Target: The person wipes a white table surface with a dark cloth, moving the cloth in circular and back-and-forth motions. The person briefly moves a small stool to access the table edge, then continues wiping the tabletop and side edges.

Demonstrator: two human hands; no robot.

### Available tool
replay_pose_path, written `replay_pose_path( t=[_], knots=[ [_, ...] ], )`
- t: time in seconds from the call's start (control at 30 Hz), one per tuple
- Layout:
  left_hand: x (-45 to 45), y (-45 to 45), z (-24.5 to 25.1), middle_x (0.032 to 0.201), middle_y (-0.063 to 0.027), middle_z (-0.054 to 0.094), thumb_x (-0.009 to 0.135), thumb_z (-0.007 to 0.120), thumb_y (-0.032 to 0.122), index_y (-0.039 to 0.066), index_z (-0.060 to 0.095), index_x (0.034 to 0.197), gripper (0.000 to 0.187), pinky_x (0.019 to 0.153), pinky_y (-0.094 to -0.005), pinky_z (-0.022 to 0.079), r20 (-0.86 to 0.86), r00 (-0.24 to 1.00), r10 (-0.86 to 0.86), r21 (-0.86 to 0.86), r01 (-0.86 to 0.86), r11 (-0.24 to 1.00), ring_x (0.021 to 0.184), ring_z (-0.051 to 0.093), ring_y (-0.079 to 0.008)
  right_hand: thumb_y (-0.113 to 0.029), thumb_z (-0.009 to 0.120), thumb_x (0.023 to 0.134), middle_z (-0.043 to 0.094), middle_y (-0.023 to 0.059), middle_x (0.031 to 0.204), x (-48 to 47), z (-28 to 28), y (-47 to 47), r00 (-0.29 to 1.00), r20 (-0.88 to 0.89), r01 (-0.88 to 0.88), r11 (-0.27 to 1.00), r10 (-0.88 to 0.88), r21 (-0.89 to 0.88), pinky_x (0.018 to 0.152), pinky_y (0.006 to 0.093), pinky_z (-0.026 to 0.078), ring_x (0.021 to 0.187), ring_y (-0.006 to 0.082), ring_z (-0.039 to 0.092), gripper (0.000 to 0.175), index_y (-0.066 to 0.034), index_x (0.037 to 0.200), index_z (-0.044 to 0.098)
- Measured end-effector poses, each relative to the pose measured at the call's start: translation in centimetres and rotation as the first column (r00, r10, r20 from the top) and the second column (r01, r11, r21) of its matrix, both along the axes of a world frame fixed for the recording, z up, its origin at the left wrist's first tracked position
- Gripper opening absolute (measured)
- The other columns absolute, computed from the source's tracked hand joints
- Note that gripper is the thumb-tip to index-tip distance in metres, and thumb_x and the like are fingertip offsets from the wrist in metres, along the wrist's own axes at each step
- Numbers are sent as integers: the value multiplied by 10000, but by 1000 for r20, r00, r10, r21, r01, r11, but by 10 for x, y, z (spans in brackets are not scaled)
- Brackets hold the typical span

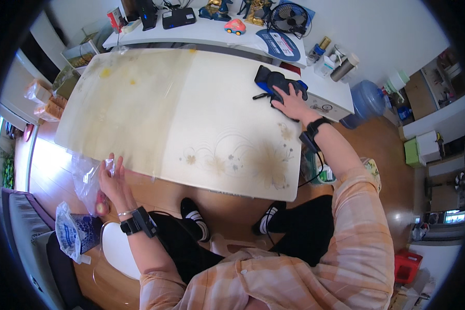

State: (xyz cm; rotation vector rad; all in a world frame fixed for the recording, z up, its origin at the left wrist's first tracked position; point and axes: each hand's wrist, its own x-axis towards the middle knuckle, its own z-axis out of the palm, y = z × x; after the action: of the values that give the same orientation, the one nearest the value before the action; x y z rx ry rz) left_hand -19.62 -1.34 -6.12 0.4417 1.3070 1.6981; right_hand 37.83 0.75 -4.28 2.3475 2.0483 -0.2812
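My right hand [291,101] rests with spread fingers on a black and blue fabric item [281,83], at the far right corner of the white table [217,124]. Whether the fingers grip it I cannot tell. At the near left edge of the table, my left hand [114,180] is raised, palm up, beside a clear plastic bag [86,176] that hangs at the edge. A shiny clear piece of plastic shows at its fingers. Round reddish things [102,205] hang low in the bag. A clear film [139,116] covers the table's left part.
Behind the table, a white shelf [217,37] carries a router [179,18], a toy car [235,27], figurines and a black fan [289,18]. A water jug [364,102] stands at right. A lined waste bin [77,232] and a white stool [118,248] are at lower left.
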Motion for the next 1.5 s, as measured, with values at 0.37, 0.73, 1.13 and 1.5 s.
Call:
replay_pose_path(
  t=[0.37,0.73,1.13,1.5],
  knots=[
    [1,-1,3,1317,-197,576,990,342,197,10,400,1395,450,769,-299,534,-88,996,23,-23,-25,999,1060,654,-346,-536,528,897,254,247,1539,-98,-5,38,929,-5,-369,929,369,15,1116,628,229,1328,606,235,631,-349,1472,349],
    [-2,-2,1,1295,-182,592,986,334,183,0,390,1399,455,717,-271,528,-35,999,-4,-22,3,1000,1037,669,-324,-542,601,872,194,140,1589,-97,38,-136,844,-17,-534,834,537,-141,1082,682,222,1434,473,158,616,-422,1440,395],
    [5,-5,3,1278,-175,605,995,348,214,33,406,1399,446,746,-300,513,-16,997,76,-77,-77,994,1018,676,-326,-665,512,858,180,212,1582,-94,16,131,989,3,-143,978,146,-150,1070,684,258,1358,617,184,722,-423,1494,271],
    [-2,-3,2,1322,-164,577,1005,301,200,59,408,1406,438,753,-296,544,-69,997,34,-87,-40,995,1087,644,-331,-597,456,905,270,164,1561,-89,13,149,991,9,-132,990,133,-48,1103,664,207,1376,517,264,660,-318,1492,342]
  ],
)
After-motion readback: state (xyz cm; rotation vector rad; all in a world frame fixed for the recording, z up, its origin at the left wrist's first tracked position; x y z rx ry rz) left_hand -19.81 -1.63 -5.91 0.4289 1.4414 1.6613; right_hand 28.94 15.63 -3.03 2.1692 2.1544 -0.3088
